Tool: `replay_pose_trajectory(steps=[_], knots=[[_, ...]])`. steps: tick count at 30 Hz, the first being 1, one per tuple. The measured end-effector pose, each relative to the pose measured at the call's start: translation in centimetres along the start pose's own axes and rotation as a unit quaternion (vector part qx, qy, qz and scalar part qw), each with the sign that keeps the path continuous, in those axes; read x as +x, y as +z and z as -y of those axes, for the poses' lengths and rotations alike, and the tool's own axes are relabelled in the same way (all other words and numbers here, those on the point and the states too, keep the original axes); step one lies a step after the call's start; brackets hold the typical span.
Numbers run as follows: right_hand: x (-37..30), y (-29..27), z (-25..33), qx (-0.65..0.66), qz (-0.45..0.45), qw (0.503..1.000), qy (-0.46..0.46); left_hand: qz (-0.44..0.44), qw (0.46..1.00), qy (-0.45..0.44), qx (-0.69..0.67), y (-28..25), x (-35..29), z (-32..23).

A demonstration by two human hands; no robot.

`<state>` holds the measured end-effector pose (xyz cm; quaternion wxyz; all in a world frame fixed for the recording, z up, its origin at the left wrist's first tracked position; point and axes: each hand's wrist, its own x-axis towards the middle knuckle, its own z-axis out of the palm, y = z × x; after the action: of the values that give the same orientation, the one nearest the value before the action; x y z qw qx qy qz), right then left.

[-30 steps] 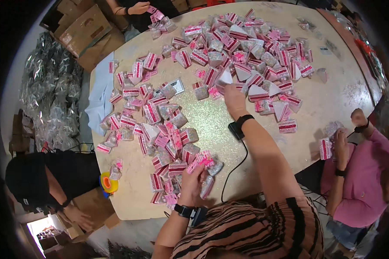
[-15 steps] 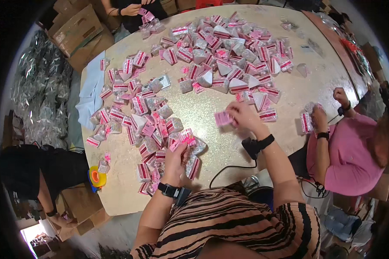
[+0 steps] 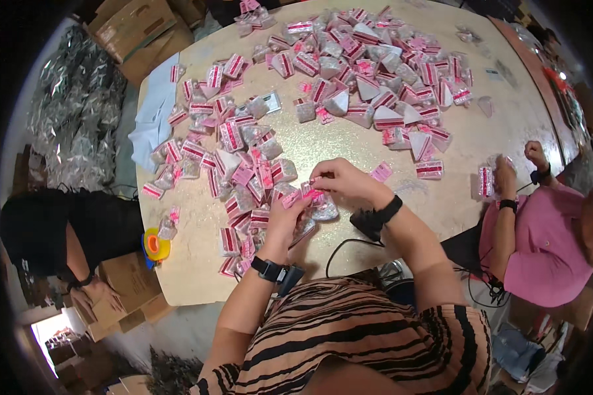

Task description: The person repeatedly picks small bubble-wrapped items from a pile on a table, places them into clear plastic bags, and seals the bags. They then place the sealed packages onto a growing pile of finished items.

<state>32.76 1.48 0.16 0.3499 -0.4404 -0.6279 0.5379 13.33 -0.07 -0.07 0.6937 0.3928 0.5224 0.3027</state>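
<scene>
My left hand (image 3: pixel 286 222) is closed on a small clear packet (image 3: pixel 324 209) with a bright pink ribbon-like top. My right hand (image 3: pixel 348 181) meets it there, thumb and fingers pinched together at the pink part. Just beyond the right hand's knuckles, a pink card (image 3: pixel 381 172) lies on the table. Under and left of my left hand spreads a heap of wedge-shaped, cake-slice-like packets (image 3: pixel 232 136) with red, white and pink stripes. Fingers cover part of the packet I hold.
A larger heap of similar packets (image 3: pixel 366 85) covers the far side of the table (image 3: pixel 296 148). A yellow tape roll (image 3: pixel 155 245) sits at the left edge, near light blue cloth (image 3: pixel 155 118). A co-worker in pink (image 3: pixel 540 237) handles a packet at right; another person (image 3: pixel 66 230) is at left.
My right hand has moved left to the packet in my left hand. The pink card it held now lies on the table. The view has shifted slightly.
</scene>
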Motion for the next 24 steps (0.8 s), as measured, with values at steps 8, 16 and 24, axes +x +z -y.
replay_pose_trajectory(steps=[8, 16, 24], knots=[[-2.3, 1.2, 1.3, -0.024, -0.056, 0.996, -0.059, 0.134, 0.977, 0.09, 0.141, 0.0, 0.1, -1.0], [-1.8, -9.0, -5.1, -0.424, -0.417, 0.802, 0.044, 0.116, 0.975, 0.076, 0.176, 1.4, 0.2, -0.9], [-1.6, -16.2, -13.1, -0.478, -0.416, 0.763, 0.132, 0.132, 0.989, 0.003, 0.065, 1.0, 0.1, -0.2]])
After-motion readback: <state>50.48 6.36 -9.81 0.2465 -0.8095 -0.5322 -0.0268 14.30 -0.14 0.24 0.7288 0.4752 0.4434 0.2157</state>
